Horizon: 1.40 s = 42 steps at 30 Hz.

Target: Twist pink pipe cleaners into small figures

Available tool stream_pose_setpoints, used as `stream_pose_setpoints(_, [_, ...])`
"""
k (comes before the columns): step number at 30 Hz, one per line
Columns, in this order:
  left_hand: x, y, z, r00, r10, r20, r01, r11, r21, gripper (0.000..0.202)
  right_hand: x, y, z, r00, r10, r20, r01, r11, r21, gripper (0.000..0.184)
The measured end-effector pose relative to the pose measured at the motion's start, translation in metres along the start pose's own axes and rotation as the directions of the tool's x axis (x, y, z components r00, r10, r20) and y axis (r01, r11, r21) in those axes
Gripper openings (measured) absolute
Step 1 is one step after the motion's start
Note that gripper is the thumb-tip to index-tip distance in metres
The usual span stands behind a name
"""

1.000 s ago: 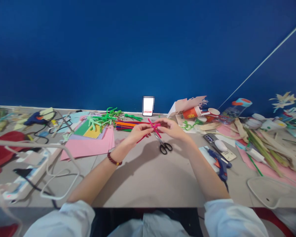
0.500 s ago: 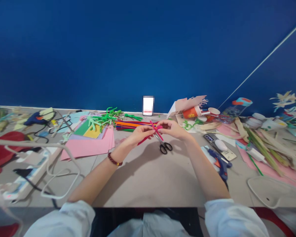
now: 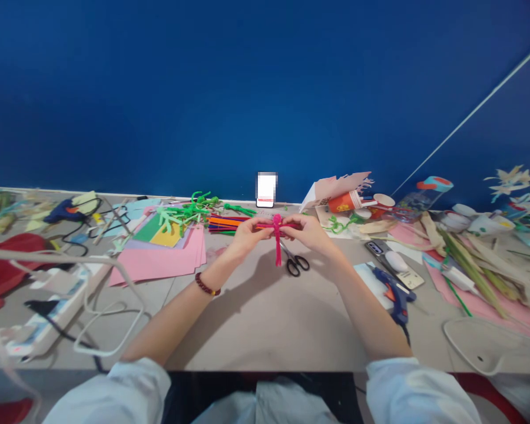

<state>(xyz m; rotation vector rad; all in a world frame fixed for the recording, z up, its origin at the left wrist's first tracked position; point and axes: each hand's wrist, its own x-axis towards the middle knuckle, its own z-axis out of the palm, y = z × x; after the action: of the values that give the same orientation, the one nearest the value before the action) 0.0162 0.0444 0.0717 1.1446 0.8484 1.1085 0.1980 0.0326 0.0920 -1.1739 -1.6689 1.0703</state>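
Between my hands is a bright pink figure of twisted pipe cleaners (image 3: 278, 240), with a knotted top and strands hanging down. My left hand (image 3: 250, 237) pinches its left side between thumb and fingers. On the other side, my right hand (image 3: 307, 231) has its fingers closed on the right strand. Black-handled scissors (image 3: 297, 263) lie on the table just below my right hand, their blades partly behind the pink strands. A bundle of coloured pipe cleaners (image 3: 223, 225) lies behind my hands, partly covered by them.
A phone (image 3: 265, 189) leans on the blue wall. Pink paper sheets (image 3: 159, 262) and green pipe cleaner pieces (image 3: 189, 211) lie left. At right are a hot glue gun (image 3: 394, 291), another phone (image 3: 382, 253) and paper cups (image 3: 345, 201). A power strip (image 3: 55, 318) with cables sits front left.
The pink figure has turned: its strands were crossed diagonally and now hang straight down, with others out to the sides. My left hand has shifted slightly left, away from the centre.
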Motion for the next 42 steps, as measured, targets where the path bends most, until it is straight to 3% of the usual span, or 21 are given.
stream_pose_setpoints(3, [0.002,0.0,-0.004,0.982,0.184,-0.039,-0.174,0.968,0.184,0.027,0.0,-0.001,0.003,0.995,-0.066,-0.077,0.062,0.997,-0.051,0.015])
stream_pose_setpoints(6, [0.0,0.002,-0.007,0.94,0.34,-0.01,-0.309,0.868,0.389,0.021,0.0,-0.002,0.005,0.985,-0.136,-0.105,0.122,0.984,-0.133,0.015])
stream_pose_setpoints(10, [-0.004,0.003,-0.008,0.906,0.422,0.039,-0.386,0.782,0.489,0.018,-0.001,-0.002,0.007,0.975,-0.184,-0.121,0.158,0.967,-0.198,0.017])
stream_pose_setpoints(13, [-0.001,-0.002,-0.006,0.942,0.335,-0.023,-0.305,0.883,0.358,0.023,-0.001,-0.002,0.008,0.971,-0.189,-0.145,0.153,0.962,-0.228,0.017])
stream_pose_setpoints(16, [0.004,-0.006,-0.005,0.991,0.116,-0.06,-0.107,0.985,0.136,0.036,0.0,0.0,0.009,0.958,-0.221,-0.183,0.17,0.951,-0.258,0.017])
stream_pose_setpoints(19, [0.004,-0.005,-0.005,0.994,-0.097,0.05,0.093,0.993,0.066,0.041,0.001,0.004,0.01,0.936,-0.244,-0.252,0.176,0.949,-0.263,0.017])
stream_pose_setpoints(21, [0.003,-0.004,-0.007,0.975,-0.149,0.162,0.134,0.986,0.1,0.038,0.002,0.007,0.01,0.925,-0.234,-0.3,0.163,0.956,-0.245,0.018])
stream_pose_setpoints(23, [0.001,-0.003,-0.008,0.967,-0.137,0.215,0.108,0.984,0.14,0.033,0.003,0.01,0.011,0.918,-0.22,-0.329,0.15,0.963,-0.225,0.019])
stream_pose_setpoints(28, [0.002,-0.005,-0.008,0.972,-0.116,0.204,0.084,0.984,0.157,0.028,0.005,0.013,0.015,0.92,-0.186,-0.345,0.125,0.974,-0.191,0.022])
stream_pose_setpoints(33, [0.004,-0.007,-0.007,0.991,-0.092,0.094,0.083,0.991,0.103,0.026,0.007,0.011,0.02,0.933,-0.086,-0.349,0.082,0.996,-0.028,0.037])
stream_pose_setpoints(35, [0.005,-0.008,-0.008,0.995,-0.073,0.064,0.068,0.994,0.083,0.028,0.007,0.011,0.021,0.963,0.025,-0.27,-0.002,0.997,0.083,0.039])
stream_pose_setpoints(37, [0.006,-0.008,-0.01,0.997,-0.06,0.042,0.057,0.996,0.074,0.029,0.006,0.011,0.022,0.987,0.119,-0.107,-0.099,0.98,0.17,0.035])
stream_pose_setpoints(39, [0.007,-0.007,-0.011,0.998,-0.052,0.018,0.051,0.996,0.069,0.028,0.005,0.012,0.022,0.989,0.147,0.034,-0.151,0.968,0.202,0.03])
stream_pose_setpoints(42, [0.007,-0.007,-0.012,0.999,-0.041,0.0,0.041,0.997,0.065,0.027,0.004,0.013,0.022,0.986,0.14,0.086,-0.155,0.966,0.208,0.028])
